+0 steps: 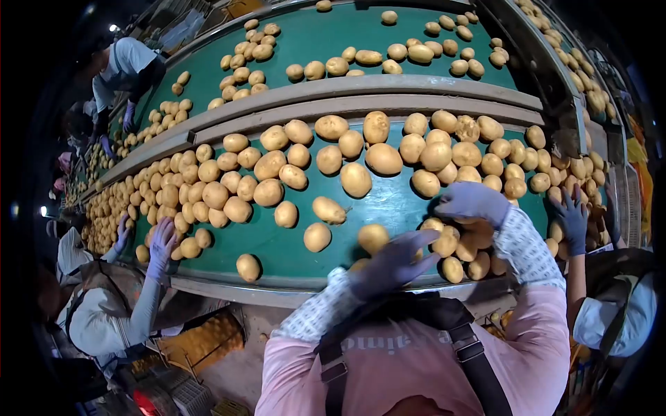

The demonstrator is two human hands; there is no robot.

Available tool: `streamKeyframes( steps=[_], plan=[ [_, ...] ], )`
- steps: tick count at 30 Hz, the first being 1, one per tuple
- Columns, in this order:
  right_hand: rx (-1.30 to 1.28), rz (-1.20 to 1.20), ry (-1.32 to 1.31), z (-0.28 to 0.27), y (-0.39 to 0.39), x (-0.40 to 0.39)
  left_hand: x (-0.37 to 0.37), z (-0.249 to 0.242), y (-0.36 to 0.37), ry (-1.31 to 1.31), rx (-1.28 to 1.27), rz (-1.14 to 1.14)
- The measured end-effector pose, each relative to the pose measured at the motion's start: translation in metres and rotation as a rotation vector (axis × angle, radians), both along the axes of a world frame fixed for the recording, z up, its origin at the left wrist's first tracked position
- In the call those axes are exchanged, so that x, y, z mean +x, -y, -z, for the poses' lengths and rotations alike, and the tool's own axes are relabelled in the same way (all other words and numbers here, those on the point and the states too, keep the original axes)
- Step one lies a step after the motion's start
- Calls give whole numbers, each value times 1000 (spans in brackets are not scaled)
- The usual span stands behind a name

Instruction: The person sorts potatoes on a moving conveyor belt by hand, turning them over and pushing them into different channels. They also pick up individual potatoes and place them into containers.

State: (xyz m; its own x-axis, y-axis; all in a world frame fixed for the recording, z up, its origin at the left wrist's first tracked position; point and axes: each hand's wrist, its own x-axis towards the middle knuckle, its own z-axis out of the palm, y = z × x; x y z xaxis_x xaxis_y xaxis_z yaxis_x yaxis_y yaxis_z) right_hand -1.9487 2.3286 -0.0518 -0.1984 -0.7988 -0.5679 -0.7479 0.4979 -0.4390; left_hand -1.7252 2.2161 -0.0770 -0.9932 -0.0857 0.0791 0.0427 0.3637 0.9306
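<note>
From the head camera, the left hand in a purple glove hovered flat and spread, its grip open, just above a potato near the green conveyor belt's front edge. The right hand lay palm-down on a cluster of potatoes; whether its grip closed on one could not be told. Sorting well here probably called for light, quick touches, taking one potato at a time. A bin below held more potatoes. Co-workers' gloved hands worked alongside.
</note>
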Motion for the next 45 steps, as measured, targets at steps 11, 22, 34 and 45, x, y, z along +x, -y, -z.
streamKeyframes(
  steps=[11,22,34,45],
  plan=[
    [-918,13,665,82,40,170,216,58,162,411,-453,-1190],
    [-797,113,-331,31,-115,103,116,25,4,201,-508,-545],
    [-360,643,-651,95,-177,-1,4,28,-55,46,-893,-370],
    [-927,177,-432,72,-57,107,28,27,4,524,-1023,-589]
  ],
)
